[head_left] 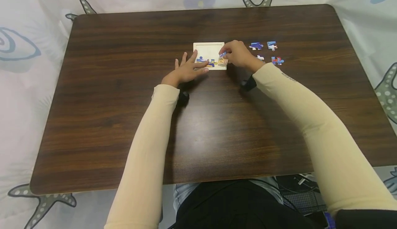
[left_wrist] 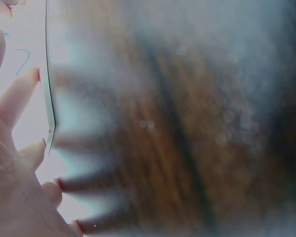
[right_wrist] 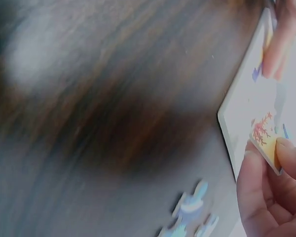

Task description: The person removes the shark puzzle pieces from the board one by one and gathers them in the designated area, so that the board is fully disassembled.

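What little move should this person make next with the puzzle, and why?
Probably lower the coral-patterned piece flat into the near right part of the tray: the right hand pinches it tilted there, beside pieces already lying in the tray, while the left hand's fingers reach over it.

No text is readable; dark lettering (head_left: 288, 77) on the right sleeve (head_left: 324, 132) is too small.

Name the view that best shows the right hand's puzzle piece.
The right wrist view: the puzzle piece appears large, its red branching print visible. The head view shows it only small; the left wrist view doesn't clearly show it.
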The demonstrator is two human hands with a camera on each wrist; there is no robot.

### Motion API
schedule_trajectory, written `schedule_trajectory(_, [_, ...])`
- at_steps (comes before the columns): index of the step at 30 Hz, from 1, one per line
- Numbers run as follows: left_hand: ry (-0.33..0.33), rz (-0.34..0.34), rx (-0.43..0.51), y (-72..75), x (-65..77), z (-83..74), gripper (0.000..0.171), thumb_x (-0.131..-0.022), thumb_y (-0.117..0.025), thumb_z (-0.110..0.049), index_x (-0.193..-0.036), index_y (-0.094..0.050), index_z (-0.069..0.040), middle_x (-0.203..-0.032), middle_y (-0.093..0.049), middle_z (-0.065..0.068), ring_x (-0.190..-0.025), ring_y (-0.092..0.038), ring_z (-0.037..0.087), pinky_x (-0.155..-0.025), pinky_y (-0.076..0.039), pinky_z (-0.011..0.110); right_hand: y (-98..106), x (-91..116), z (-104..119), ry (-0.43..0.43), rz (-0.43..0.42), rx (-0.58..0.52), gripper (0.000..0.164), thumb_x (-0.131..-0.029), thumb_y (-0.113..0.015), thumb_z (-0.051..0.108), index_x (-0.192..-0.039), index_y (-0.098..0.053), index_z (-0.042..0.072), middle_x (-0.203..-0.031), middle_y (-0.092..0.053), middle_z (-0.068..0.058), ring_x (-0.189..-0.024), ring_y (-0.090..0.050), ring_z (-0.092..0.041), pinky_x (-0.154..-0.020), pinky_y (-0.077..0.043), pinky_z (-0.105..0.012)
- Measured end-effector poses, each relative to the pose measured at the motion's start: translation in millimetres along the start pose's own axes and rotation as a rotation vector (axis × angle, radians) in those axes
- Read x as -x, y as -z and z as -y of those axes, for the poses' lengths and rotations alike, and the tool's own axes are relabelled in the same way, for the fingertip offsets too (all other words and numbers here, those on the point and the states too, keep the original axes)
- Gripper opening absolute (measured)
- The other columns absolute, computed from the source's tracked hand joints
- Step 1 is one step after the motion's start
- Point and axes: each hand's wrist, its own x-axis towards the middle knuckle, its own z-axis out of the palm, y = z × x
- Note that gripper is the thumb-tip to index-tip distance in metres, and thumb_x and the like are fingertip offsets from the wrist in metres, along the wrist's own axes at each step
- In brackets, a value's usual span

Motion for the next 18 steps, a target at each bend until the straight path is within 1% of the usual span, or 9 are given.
schedule_trajectory(3, [-0.003, -0.002, 0.008, 0.3, 0.0, 0.7, 0.056, -0.097, -0.032, -0.058, -0.149, -0.022, -0.039, -0.158, 0.026, -0.005, -0.144, 0.032, 0.03, -0.113, 0.025, 0.056, 6.9, 5.1, -4.5, -0.038, 0.01, -0.051, 0.028, -0.095, -0.051, 0.004, -0.121, -0.061, 0.0, -0.113, -0.064, -0.022, -0.07, -0.055, -0.008, -0.061, -0.047, -0.013])
schedule_trajectory(5, [-0.006, -0.007, 0.018, 0.3, 0.3, 1.2, 0.056, -0.097, -0.033, -0.057, -0.149, -0.023, -0.038, -0.158, 0.026, -0.005, -0.144, 0.032, 0.029, -0.113, 0.025, 0.056, 11.7, 9.7, -8.7, -0.049, 0.01, -0.096, 0.026, -0.095, -0.053, 0.005, -0.119, -0.06, -0.002, -0.113, -0.066, -0.023, -0.067, -0.058, -0.004, -0.062, -0.051, -0.014])
schedule_trajectory(7, [-0.009, -0.011, 0.03, 0.0, 0.6, 1.7, 0.056, -0.097, -0.034, -0.057, -0.149, -0.024, -0.038, -0.158, 0.025, -0.005, -0.144, 0.032, 0.029, -0.113, 0.025, 0.056, 16.5, 16.0, -13.8, -0.058, 0.01, -0.133, 0.023, -0.093, -0.055, 0.006, -0.114, -0.059, -0.004, -0.106, -0.07, -0.019, -0.065, -0.059, -0.001, -0.062, -0.052, -0.015])
schedule_trajectory(9, [-0.014, -0.015, 0.039, -0.1, 0.5, 2.4, 0.056, -0.097, -0.034, -0.057, -0.148, -0.024, -0.037, -0.158, 0.025, -0.005, -0.144, 0.032, 0.029, -0.112, 0.025, 0.056, 21.1, 23.2, -20.3, -0.056, 0.01, -0.143, 0.02, -0.092, -0.057, 0.007, -0.109, -0.06, -0.004, -0.092, -0.073, -0.012, -0.062, -0.06, -0.001, -0.061, -0.05, -0.016])
schedule_trajectory(11, [-0.018, -0.016, 0.042, 0.2, 0.6, 3.4, 0.056, -0.097, -0.034, -0.057, -0.149, -0.024, -0.037, -0.158, 0.026, -0.005, -0.144, 0.032, 0.029, -0.112, 0.026, 0.056, 24.9, 31.5, -26.5, -0.059, 0.011, -0.135, 0.019, -0.091, -0.059, 0.008, -0.106, -0.061, -0.003, -0.079, -0.071, -0.002, -0.06, -0.059, -0.001, -0.059, -0.047, -0.016])
schedule_trajectory(13, [-0.021, -0.018, 0.045, 0.7, 0.8, 4.4, 0.056, -0.097, -0.034, -0.058, -0.149, -0.024, -0.037, -0.158, 0.026, -0.005, -0.144, 0.032, 0.029, -0.112, 0.026, 0.056, 27.1, 38.7, -33.2, -0.057, 0.015, -0.12, 0.019, -0.09, -0.06, 0.009, -0.104, -0.061, -0.003, -0.073, -0.068, 0.005, -0.06, -0.058, -0.001, -0.058, -0.046, -0.015])
schedule_trajectory(18, [-0.029, -0.016, 0.052, 2.1, 1.5, 4.6, 0.056, -0.097, -0.033, -0.057, -0.149, -0.024, -0.037, -0.158, 0.026, -0.004, -0.144, 0.033, 0.03, -0.112, 0.026, 0.056, 26.1, 54.3, -49.2, -0.075, 0.015, -0.121, 0.019, -0.09, -0.063, 0.01, -0.103, -0.062, -0.004, -0.073, -0.065, 0.003, -0.06, -0.057, -0.001, -0.058, -0.048, -0.015])
